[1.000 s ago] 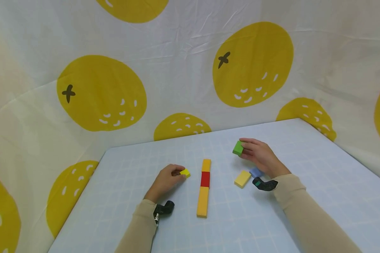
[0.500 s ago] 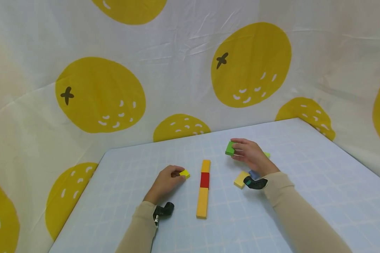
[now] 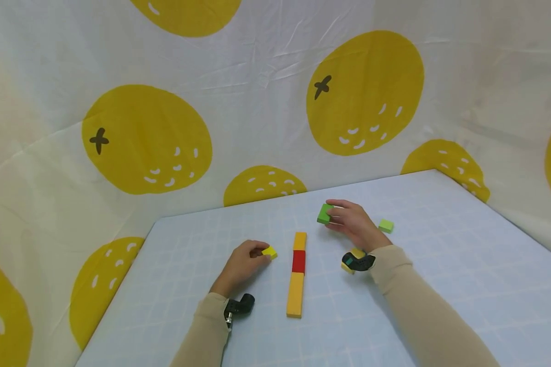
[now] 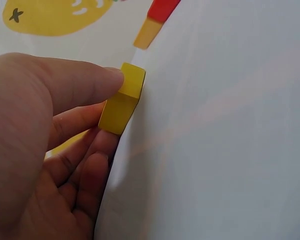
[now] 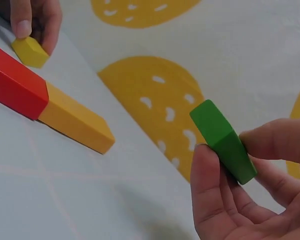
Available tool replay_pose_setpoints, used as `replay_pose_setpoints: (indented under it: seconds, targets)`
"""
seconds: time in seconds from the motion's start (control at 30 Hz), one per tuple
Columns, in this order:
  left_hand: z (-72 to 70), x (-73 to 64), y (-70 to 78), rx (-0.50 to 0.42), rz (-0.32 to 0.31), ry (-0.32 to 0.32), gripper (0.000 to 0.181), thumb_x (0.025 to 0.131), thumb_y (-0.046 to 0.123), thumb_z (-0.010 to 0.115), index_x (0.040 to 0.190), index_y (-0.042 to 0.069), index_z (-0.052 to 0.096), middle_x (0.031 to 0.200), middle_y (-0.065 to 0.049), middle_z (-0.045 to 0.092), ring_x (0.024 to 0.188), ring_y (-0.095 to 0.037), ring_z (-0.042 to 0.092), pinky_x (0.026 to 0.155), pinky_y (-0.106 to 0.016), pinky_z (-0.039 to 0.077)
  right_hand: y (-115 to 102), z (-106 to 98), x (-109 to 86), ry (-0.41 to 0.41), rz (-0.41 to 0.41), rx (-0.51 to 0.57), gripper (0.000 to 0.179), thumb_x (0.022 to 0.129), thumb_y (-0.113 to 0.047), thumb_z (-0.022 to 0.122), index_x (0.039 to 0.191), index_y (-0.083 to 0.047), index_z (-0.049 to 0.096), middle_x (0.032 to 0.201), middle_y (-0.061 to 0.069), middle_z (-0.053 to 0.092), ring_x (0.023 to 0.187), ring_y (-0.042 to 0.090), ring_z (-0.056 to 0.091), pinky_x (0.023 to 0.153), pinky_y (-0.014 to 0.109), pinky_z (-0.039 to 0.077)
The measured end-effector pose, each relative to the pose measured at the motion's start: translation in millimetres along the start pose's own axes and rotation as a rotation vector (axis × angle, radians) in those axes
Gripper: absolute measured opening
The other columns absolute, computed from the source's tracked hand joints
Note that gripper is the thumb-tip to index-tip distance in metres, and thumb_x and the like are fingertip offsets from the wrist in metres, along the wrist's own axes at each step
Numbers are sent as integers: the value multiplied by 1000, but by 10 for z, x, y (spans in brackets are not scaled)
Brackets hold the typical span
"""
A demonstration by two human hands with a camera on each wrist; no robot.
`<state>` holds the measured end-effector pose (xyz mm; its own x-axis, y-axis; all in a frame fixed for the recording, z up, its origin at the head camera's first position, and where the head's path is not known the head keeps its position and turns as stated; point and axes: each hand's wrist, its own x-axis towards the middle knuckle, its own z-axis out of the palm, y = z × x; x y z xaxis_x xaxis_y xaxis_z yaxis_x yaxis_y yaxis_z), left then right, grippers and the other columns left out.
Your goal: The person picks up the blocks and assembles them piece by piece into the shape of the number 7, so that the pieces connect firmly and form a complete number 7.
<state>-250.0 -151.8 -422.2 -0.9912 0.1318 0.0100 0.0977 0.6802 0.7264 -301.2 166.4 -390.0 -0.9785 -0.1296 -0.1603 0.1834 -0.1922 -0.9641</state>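
Note:
My left hand point(image 3: 241, 262) pinches a small yellow block point(image 3: 270, 252) between thumb and fingers, low at the tabletop, left of a row of blocks. That row has a short orange block point(image 3: 300, 240) at its far end, a red block point(image 3: 299, 261) in the middle and a longer orange block point(image 3: 295, 295) nearest me. Beyond the row and to its right, my right hand point(image 3: 351, 221) holds a green block point(image 3: 324, 214) by its edges, raised above the table. The right wrist view shows the green block point(image 5: 222, 142) tilted between thumb and fingertips.
A light green block point(image 3: 386, 226) lies right of my right hand. Under the right wrist camera point(image 3: 358, 261) a pale yellow block point(image 3: 347, 268) is partly covered. Behind the table point(image 3: 202, 229) hangs a white cloth with large yellow fruit prints.
My right hand has moved left with the green block, toward the row. The light green block has come into sight and the blue block is now hidden. My left hand has stayed put.

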Motion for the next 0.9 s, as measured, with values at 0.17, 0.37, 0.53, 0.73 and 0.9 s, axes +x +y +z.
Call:
replay_pose_setpoints:
  seconds: [0.17, 0.37, 0.53, 0.73, 0.9]
  targets:
    - [9, 3, 0, 4, 12, 3, 28, 92, 27, 73, 119, 19, 69, 112, 2, 62, 99, -18, 56, 92, -39, 51, 19, 66, 46, -7, 8, -18, 47, 100, -14, 60, 146, -7, 49, 134, 16, 53, 111, 27, 59, 92, 34, 54]
    - [17, 4, -9, 6, 28, 2, 28, 92, 27, 73, 119, 19, 69, 110, 3, 62, 97, -18, 56, 90, -38, 51, 64, 143, 116, -13, -2, -37, 51, 98, -8, 59, 147, -2, 46, 132, 19, 53, 102, 26, 62, 88, 33, 56]
    - [12, -11, -8, 1, 33, 7, 29, 92, 27, 73, 119, 18, 69, 110, 3, 62, 97, -18, 56, 90, -39, 51, 92, 183, 165, 8, 20, -66, 51, 97, -7, 59, 147, -6, 49, 137, 20, 50, 106, 30, 60, 88, 33, 56]
    - [24, -15, -24, 16, 37, 2, 30, 92, 27, 73, 121, 18, 69, 111, 3, 62, 98, -17, 56, 91, -38, 51, 110, 218, 215, 23, 72, -148, 49, 99, -11, 59, 148, -12, 50, 144, 16, 47, 116, 32, 56, 97, 37, 52]
    - [17, -19, -11, 20, 31, 8, 31, 92, 27, 73, 121, 19, 69, 112, 3, 61, 98, -17, 56, 91, -39, 51, 77, 267, 244, 15, 65, -250, 44, 99, -14, 59, 143, -15, 54, 140, 14, 50, 116, 32, 56, 97, 37, 52]
